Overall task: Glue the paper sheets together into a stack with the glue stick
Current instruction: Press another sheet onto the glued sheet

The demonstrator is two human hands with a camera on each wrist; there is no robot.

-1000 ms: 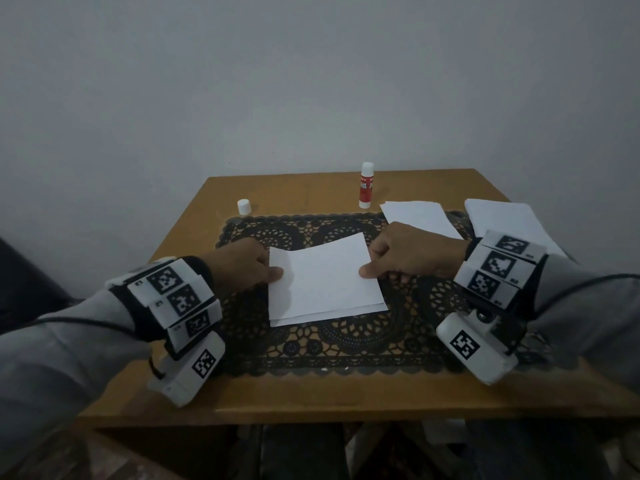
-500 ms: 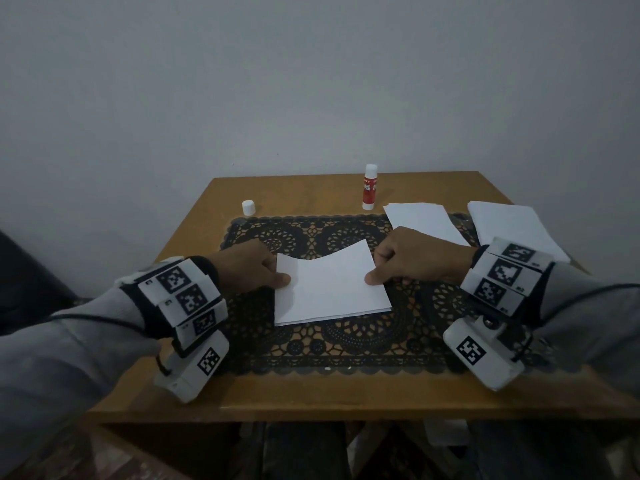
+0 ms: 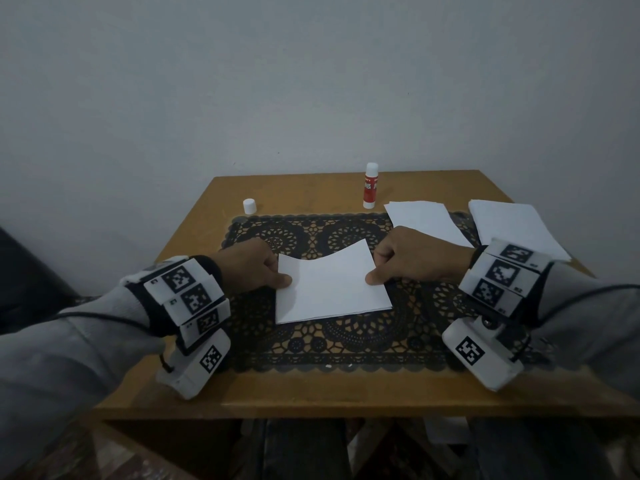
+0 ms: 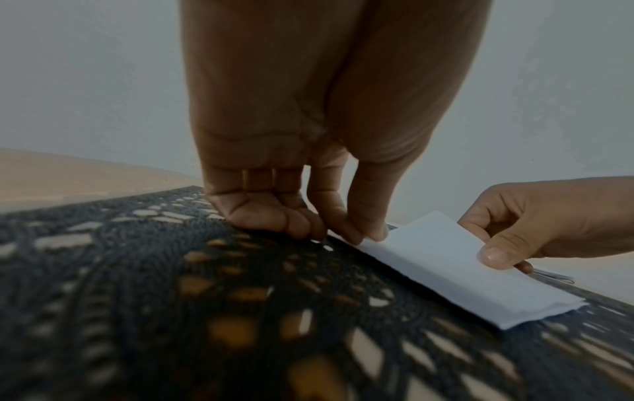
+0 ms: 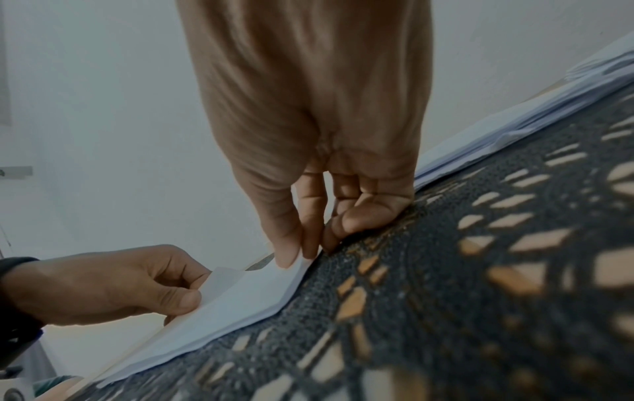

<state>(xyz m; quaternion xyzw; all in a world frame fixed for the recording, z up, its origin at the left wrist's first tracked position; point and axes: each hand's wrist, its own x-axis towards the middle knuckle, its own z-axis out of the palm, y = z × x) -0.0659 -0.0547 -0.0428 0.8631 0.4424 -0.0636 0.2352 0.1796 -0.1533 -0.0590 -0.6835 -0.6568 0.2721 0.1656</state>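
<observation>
While pinched at both side edges by curled fingers (image 3: 282, 279), white paper sheets (image 3: 329, 285), top one bowed.

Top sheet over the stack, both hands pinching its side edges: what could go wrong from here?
1. The top sheet bows between the left hand and right hand; pressed down like this, it may crease.
2. Its edges do not line up with the stack below, so it could bond crooked.
3. The glue stick stands uncapped, its cap apart; it might dry.

Right hand (image 5: 309, 168) pinches the paper sheets (image 5: 240, 295) at one edge — left hand (image 5: 113, 285) grips the other — atop a lace mat (image 5: 480, 271).
</observation>
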